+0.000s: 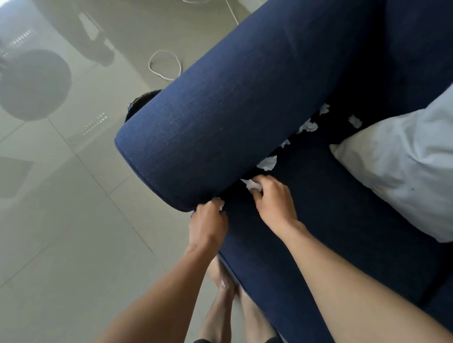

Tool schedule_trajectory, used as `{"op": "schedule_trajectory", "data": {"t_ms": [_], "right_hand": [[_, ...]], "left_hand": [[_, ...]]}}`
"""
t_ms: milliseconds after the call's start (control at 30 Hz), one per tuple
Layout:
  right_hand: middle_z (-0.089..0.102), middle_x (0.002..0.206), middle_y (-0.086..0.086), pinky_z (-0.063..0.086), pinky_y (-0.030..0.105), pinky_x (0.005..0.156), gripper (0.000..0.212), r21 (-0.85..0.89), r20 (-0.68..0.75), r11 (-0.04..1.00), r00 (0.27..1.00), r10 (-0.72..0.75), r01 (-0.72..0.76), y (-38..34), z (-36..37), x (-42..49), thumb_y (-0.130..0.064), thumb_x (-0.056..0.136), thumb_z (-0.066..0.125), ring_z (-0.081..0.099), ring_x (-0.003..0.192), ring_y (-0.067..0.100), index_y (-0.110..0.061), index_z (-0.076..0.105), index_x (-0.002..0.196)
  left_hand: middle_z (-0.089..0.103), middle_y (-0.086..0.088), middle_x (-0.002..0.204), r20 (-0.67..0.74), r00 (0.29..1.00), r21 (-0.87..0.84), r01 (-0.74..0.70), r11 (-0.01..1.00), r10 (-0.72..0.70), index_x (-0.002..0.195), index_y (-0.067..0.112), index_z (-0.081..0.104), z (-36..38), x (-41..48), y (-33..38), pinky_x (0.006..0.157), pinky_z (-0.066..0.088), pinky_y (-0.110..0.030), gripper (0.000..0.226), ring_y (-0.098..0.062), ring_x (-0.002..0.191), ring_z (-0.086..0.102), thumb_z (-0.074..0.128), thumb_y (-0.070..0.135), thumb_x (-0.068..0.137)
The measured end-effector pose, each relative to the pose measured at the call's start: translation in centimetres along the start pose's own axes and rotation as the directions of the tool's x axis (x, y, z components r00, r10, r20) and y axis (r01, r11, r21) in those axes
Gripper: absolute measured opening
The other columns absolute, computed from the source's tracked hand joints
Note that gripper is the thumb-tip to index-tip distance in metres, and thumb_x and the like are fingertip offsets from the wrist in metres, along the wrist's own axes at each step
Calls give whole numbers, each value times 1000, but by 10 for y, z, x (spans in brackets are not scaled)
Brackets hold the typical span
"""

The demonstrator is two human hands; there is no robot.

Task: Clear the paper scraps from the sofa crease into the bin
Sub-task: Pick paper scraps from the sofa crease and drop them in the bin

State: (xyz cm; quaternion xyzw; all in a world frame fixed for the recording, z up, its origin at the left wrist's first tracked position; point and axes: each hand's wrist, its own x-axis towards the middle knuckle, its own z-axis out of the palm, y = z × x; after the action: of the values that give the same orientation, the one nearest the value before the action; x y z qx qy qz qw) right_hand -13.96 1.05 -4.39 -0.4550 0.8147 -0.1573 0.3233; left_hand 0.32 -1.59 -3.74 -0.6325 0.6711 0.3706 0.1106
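Left hand, right hand each pinching paper scrap, bin behind armrest

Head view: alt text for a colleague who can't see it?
Both hands pick paper from a blue sofa's crease: the right hand pinches a scrap, the left hand grips a second scrap. More scraps lie further along it, near a white pillow.

On the dark blue fabric sofa, the right hand pinches a crumpled white paper scrap in the crease between the rounded armrest and the seat. The left hand grips a second small white scrap at the crease's front end. More white scraps lie farther along the crease, near a pale pillow. A black bin shows partly behind the armrest, on the glossy tiled floor.
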Motion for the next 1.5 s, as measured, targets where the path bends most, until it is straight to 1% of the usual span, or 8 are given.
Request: {"op": "schedule_trajectory", "data": {"t_ms": [133,300,433,533,767,1167,1333,1500], "right_hand": [[67,113,9,49,41,90,23,16,30,1000,999,14,-14,-4,-21,-8,-15,92,59,63,102,30,-10,63,114],[67,115,8,50,43,91,23,64,69,998,998,16,-20,1,-7,-5,-15,91,60,63,103,29,-11,63,113],[70,105,7,54,44,83,18,123,68,991,997,48,-56,10,16,-6,-15,90,60,66,94,28,-12,65,107],[70,104,8,55,42,80,19,151,50,984,995,87,-94,17,26,-10,-17,90,61,66,94,28,-14,65,108],[69,103,5,56,39,78,16,169,35,977,991,129,-133,15,17,-11,-18,91,60,66,92,25,-15,65,106],[69,104,5,56,39,79,18,201,16,971,991,131,-132,12,21,-9,-19,91,60,66,93,24,-14,65,107],[69,105,4,56,38,78,19,210,1,967,989,146,-143,11,14,-17,-20,90,60,65,93,23,-14,65,108],[68,95,4,54,39,70,13,211,-52,968,987,151,-137,-2,-26,-23,-21,90,56,64,83,26,-15,64,99]], "left_hand": [[63,-16,124,90,991,-7,95,995,-94,128,15,59,-6,3,5,88,50,-39,42,-39,112,58,54,14,86],[59,-9,132,176,979,63,95,993,-105,133,23,51,9,21,-1,98,47,-36,44,-34,122,54,56,21,89],[62,-13,126,106,991,174,66,982,-85,125,18,59,21,29,-7,92,48,-38,32,-36,115,59,49,23,96],[64,-18,117,13,998,206,51,977,-54,117,15,65,22,30,-11,85,50,-40,30,-39,107,61,46,14,95],[67,-21,100,-26,999,112,28,993,-25,101,8,70,18,25,-11,66,43,-37,30,-43,92,62,45,2,86],[66,-22,88,-74,997,36,-21,999,24,91,7,72,22,12,-11,65,38,-35,27,-44,86,59,46,2,86],[61,-25,82,-67,996,11,-65,998,65,73,3,58,22,-1,-6,60,31,-34,18,-48,83,54,46,2,85],[64,-17,80,-95,986,-19,-141,990,138,76,2,59,-7,-17,24,61,39,-35,23,-41,77,57,46,14,92]]}}
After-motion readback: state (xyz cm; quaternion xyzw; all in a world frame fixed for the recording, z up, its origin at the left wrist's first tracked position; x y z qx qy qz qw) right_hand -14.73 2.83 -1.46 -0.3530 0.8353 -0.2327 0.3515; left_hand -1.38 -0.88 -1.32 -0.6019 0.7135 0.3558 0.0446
